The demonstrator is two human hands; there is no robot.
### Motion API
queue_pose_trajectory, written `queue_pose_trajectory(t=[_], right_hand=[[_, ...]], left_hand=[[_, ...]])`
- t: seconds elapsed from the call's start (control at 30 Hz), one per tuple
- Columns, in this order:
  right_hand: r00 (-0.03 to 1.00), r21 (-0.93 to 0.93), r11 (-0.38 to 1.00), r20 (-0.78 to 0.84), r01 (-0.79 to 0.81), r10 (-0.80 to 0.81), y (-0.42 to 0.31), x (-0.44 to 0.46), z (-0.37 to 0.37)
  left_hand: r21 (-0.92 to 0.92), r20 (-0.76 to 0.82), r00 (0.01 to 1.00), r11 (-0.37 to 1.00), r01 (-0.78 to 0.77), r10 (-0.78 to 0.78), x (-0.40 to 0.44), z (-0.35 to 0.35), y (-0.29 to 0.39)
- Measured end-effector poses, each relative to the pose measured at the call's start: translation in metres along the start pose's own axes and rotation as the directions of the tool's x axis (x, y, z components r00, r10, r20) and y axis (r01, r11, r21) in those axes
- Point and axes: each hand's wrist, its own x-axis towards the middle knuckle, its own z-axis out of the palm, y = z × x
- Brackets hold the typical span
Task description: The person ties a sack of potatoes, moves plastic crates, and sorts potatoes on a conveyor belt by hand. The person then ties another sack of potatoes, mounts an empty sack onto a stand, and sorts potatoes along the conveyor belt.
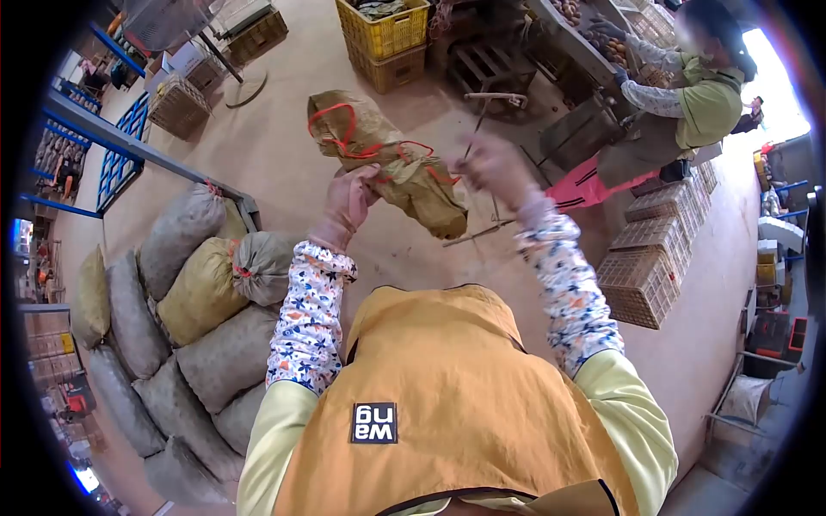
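Observation:
My left hand (348, 199) is closed on an olive-brown woven sack (403, 185), which hangs folded and crumpled in front of me. A red drawstring (351, 129) loops over the sack's upper left part, and more red cord runs along its middle. At the sack's right end is my right hand (499, 168), raised and smeared by motion. Its fingers are too blurred to show whether they grip the sack or its cord. Both forearms wear white sleeves with a floral print.
Filled sacks (211, 292) are piled at my left beside a metal rail (146, 142). Yellow crates (385, 39) stand ahead. Stacked plastic crates (641, 275) line the right. A co-worker (710, 95) in gloves handles round produce at a sorting table. A metal stand (495, 103) is just ahead.

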Motion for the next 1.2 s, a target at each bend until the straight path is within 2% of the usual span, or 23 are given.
queue_pose_trajectory(t=[0.03, 0.07, 0.13, 0.17, 0.2, 0.23, 0.3, 0.4, 0.43, 0.47, 0.5, 0.57, 0.6, 0.63, 0.67, 0.7, 0.77, 0.8, 0.9, 1.0, 1.07, 1.13, 1.2], right_hand=[[0.971, 0.154, 0.980, 0.220, -0.125, 0.089, 0.013, -0.004, 0.015], [0.982, 0.049, 0.995, 0.173, -0.083, 0.073, 0.013, -0.010, 0.045], [0.990, -0.049, 0.998, 0.134, -0.035, 0.041, 0.034, -0.023, 0.050], [0.989, -0.126, 0.987, -0.103, 0.096, -0.109, 0.049, -0.028, 0.047], [0.910, -0.221, 0.954, -0.318, 0.203, -0.267, 0.058, -0.036, 0.037], [0.910, -0.210, 0.955, -0.315, 0.209, -0.268, 0.067, -0.046, 0.023], [0.881, -0.058, 0.987, -0.461, -0.151, 0.108, 0.071, -0.064, -0.006], [0.740, -0.398, 0.812, -0.363, 0.426, -0.566, 0.104, -0.083, 0.013], [0.837, -0.448, 0.770, -0.082, 0.455, -0.542, 0.097, -0.097, 0.019], [0.862, -0.480, 0.720, 0.206, 0.501, -0.463, 0.091, -0.109, 0.020], [0.857, -0.468, 0.721, 0.218, 0.512, -0.467, 0.094, -0.112, 0.016], [0.897, -0.066, 0.948, 0.350, 0.311, -0.270, 0.102, -0.108, 0.007], [0.973, 0.036, 0.994, 0.203, 0.104, -0.109, 0.096, -0.103, -0.015], [0.995, 0.307, 0.951, 0.080, 0.037, -0.064, 0.094, -0.088, -0.036], [0.999, 0.556, 0.831, -0.033, -0.003, 0.026, 0.092, -0.071, -0.052], [0.998, 0.553, 0.833, -0.044, -0.015, 0.047, 0.085, -0.057, -0.057], [0.963, -0.326, 0.944, -0.239, 0.037, -0.121, 0.074, -0.026, -0.060], [0.957, -0.341, 0.940, -0.267, 0.015, -0.112, 0.078, -0.010, -0.058], [0.997, -0.327, 0.943, -0.058, -0.063, 0.047, 0.122, 0.030, -0.066], [0.841, 0.039, 0.883, -0.288, -0.468, 0.459, 0.150, 0.018, -0.109], [0.770, -0.127, 0.985, -0.638, -0.120, 0.012, 0.150, 0.009, -0.113], [0.773, -0.209, 0.952, -0.557, 0.225, -0.304, 0.079, 0.012, -0.089], [0.995, 0.209, 0.975, -0.060, -0.071, 0.085, 0.082, 0.023, -0.070]], left_hand=[[-0.050, 0.060, 0.997, 0.997, 0.053, -0.050, -0.002, 0.015, -0.001], [-0.050, 0.075, 0.996, 0.997, 0.050, -0.046, -0.003, 0.002, -0.006], [0.589, 0.298, 0.916, 0.703, -0.398, 0.269, 0.010, -0.015, -0.034], [0.593, 0.300, 0.913, 0.696, -0.404, 0.275, 0.016, -0.014, -0.033], [0.210, 0.021, 0.998, 0.975, -0.069, 0.066, 0.026, -0.006, -0.035], [-0.299, -0.128, 0.957, 0.930, 0.213, -0.260, 0.034, 0.000, -0.037], [-0.256, -0.331, 0.888, 0.936, 0.242, -0.320, 0.048, 0.004, -0.062], [-0.618, -0.076, 0.861, 0.702, 0.354, -0.502, 0.059, 0.018, -0.084], [-0.626, -0.089, 0.861, 0.701, 0.342, -0.500, 0.063, 0.023, -0.085], [-0.523, -0.105, 0.934, 0.818, 0.239, -0.340, 0.066, 0.028, -0.083], [-0.406, -0.102, 0.980, 0.907, 0.115, -0.170, 0.058, 0.044, -0.071], [-0.396, -0.147, 0.968, 0.909, 0.132, -0.205, 0.038, 0.068, -0.059], [0.205, 0.040, 0.990, 0.968, -0.143, 0.138, 0.029, 0.075, -0.059], [0.640, 0.380, 0.879, 0.604, -0.475, 0.288, 0.029, 0.079, -0.062], [0.122, 0.289, 0.947, 0.975, -0.184, 0.142, 0.055, 0.050, -0.086], [0.115, 0.296, 0.947, 0.980, -0.163, 0.123, 0.055, 0.056, -0.089], [0.307, 0.476, 0.866, 0.893, -0.330, 0.156, 0.054, 0.075, -0.090], [0.046, 0.459, 0.888, 0.999, -0.004, -0.017, 0.065, 0.071, -0.098], [-0.165, 0.298, 0.926, 0.943, 0.289, -0.232, 0.094, 0.041, -0.107], [-0.180, 0.222, 0.950, 0.948, 0.263, -0.222, 0.133, 0.018, -0.128], [-0.164, 0.153, 0.967, 0.960, 0.228, -0.203, 0.126, 0.061, -0.116], [-0.201, 0.095, 0.961, 0.940, 0.275, -0.261, 0.145, 0.077, -0.146], [-0.227, 0.013, 0.951, 0.925, 0.305, -0.310, 0.150, 0.095, -0.151]])
